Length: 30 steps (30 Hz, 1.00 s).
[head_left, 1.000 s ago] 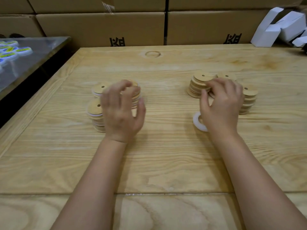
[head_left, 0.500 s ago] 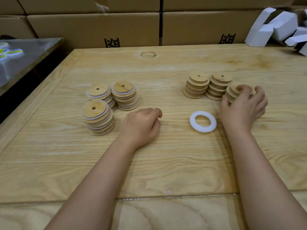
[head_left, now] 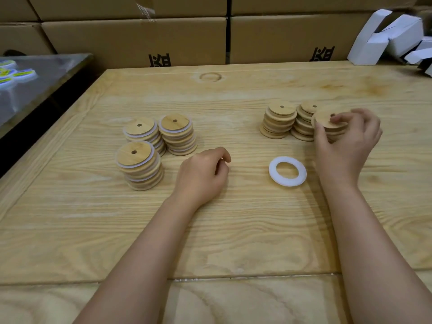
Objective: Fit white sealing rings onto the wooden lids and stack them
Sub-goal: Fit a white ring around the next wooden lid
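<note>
Three stacks of wooden lids with white rings fitted (head_left: 140, 164) stand on the left of the wooden table (head_left: 210, 242). Three stacks of bare wooden lids (head_left: 279, 119) stand on the right. My right hand (head_left: 343, 146) pinches the top lid (head_left: 325, 118) of the nearest bare stack, tilting it up. A loose white sealing ring (head_left: 287, 171) lies flat on the table between my hands. My left hand (head_left: 203, 176) rests on the table in a loose fist, holding nothing, just right of the ringed stacks.
Cardboard boxes (head_left: 140, 38) line the back edge of the table. White folded cartons (head_left: 385, 36) lie at the back right. A grey side table (head_left: 46, 73) with taped rolls stands to the left, across a dark gap.
My left hand has drawn back from the ringed stacks and curled on the table. My right hand shifted from the middle bare stacks to the rightmost one and now lifts its top lid.
</note>
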### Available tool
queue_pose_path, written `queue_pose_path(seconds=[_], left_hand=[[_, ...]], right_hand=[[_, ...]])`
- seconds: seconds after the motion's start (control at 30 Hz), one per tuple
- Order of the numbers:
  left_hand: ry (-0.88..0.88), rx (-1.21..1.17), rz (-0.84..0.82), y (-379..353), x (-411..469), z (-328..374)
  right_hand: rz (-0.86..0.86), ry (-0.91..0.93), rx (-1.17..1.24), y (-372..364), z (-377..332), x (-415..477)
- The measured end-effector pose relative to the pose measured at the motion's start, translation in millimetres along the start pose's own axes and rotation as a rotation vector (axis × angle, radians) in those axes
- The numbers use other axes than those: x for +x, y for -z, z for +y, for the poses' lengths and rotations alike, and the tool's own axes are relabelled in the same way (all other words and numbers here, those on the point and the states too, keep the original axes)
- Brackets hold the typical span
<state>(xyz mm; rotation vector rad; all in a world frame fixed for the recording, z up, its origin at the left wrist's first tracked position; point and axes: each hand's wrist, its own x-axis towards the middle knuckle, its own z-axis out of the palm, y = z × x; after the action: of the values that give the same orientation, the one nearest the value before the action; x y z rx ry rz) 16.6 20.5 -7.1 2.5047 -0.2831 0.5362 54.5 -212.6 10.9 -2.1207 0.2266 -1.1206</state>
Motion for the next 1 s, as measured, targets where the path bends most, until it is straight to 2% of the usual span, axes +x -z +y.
queue_pose_path(seconds=[0.1,0.23,0.33,0.43,0.6,0.77,1.0], left_hand=[[0.186,-0.215,-0.07,-4,6,4],[0.446,-0.967,-0.128,-3,14,25],[0.514,-1.389,-0.199,1,19,37],[0.501,-1.613,-0.149,-1,19,42],[0.565,-1.61,-0.121,-9,16,38],[0.504,-1.528,-0.175,-14,17,34],[0.477,-1.483,-0.228,-16,19,31]], right_hand=[[0.013,0.015,0.123,3,-14,-3],[-0.145,0.097,0.256,0,-44,-16],[-0.362,0.205,0.306,-9,-68,-30],[-0.52,0.219,0.341,-16,-83,-43],[-0.679,0.312,0.267,-8,-66,-33],[-0.69,0.262,-0.002,7,-32,-19],[-0.8,0.275,-0.122,14,-11,-9]])
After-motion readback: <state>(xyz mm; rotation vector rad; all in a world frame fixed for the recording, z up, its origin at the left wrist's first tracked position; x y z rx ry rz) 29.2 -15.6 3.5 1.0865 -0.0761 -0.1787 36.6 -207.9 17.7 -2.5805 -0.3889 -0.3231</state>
